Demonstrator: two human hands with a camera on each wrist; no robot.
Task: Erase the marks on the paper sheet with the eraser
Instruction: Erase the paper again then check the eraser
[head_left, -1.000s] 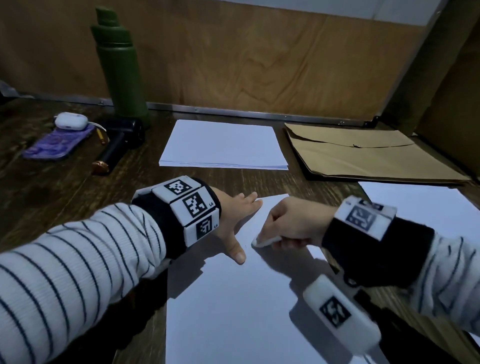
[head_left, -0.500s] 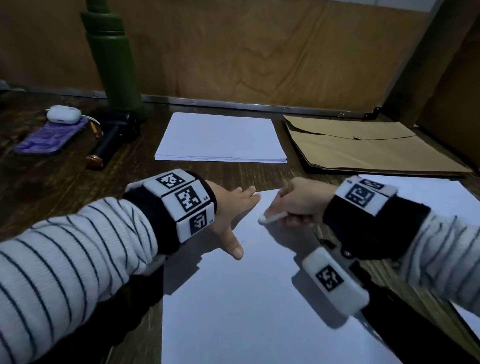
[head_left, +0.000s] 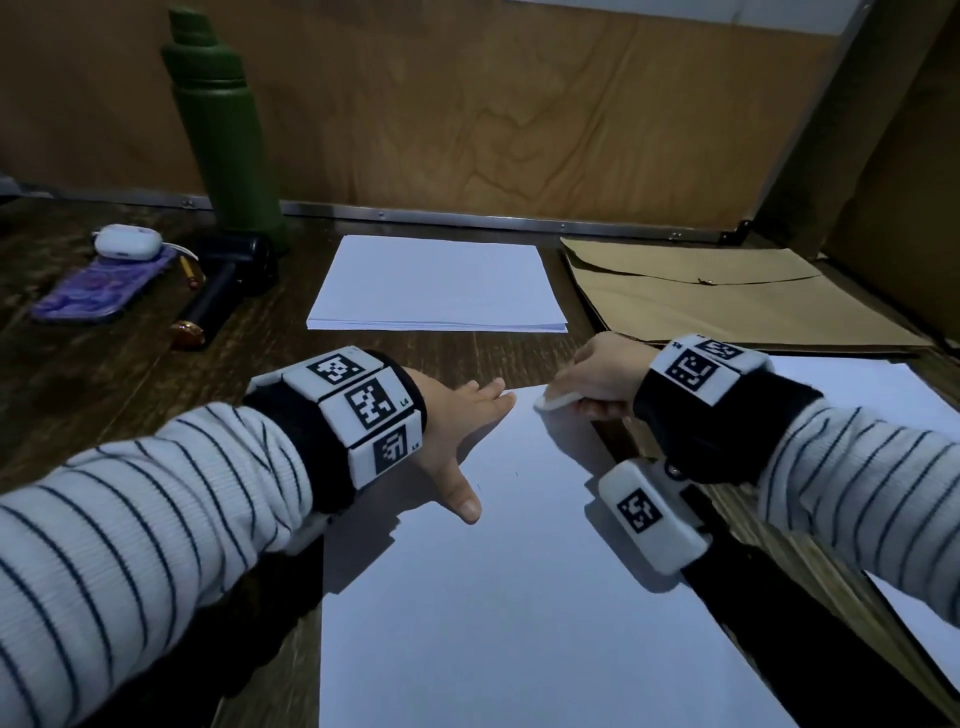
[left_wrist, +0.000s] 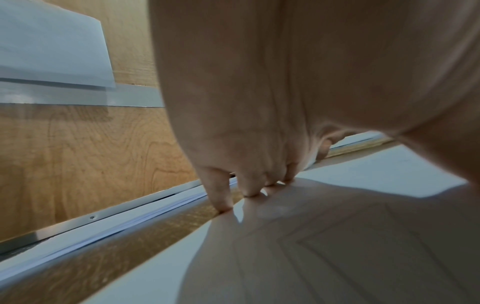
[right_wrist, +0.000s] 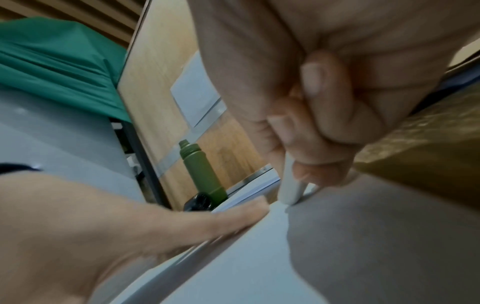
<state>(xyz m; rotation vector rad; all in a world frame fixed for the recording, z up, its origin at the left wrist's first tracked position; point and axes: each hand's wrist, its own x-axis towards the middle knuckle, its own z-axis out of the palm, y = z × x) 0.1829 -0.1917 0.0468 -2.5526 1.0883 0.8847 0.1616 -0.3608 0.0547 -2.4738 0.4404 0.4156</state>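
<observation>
A white paper sheet (head_left: 519, 571) lies on the dark wooden desk in front of me. My left hand (head_left: 457, 426) lies flat on its upper left part, fingers straight and thumb spread, pressing it down (left_wrist: 246, 185). My right hand (head_left: 597, 379) pinches a thin white eraser (head_left: 556, 401) at the sheet's far right corner. In the right wrist view the eraser (right_wrist: 291, 185) stands with its tip on the paper edge, held between thumb and curled fingers. Two tiny faint marks (head_left: 517, 474) show near the middle of the sheet.
A stack of white paper (head_left: 436, 286) lies at the back centre and a brown envelope (head_left: 727, 296) at the back right. A green bottle (head_left: 223, 135), a black tool (head_left: 218, 296), a purple case (head_left: 98, 291) and a white earbud case (head_left: 127, 241) sit left. More paper (head_left: 862, 384) lies right.
My right hand has carried the eraser away from me, from the sheet's upper middle to its far right corner. The left hand has stayed flat on the paper.
</observation>
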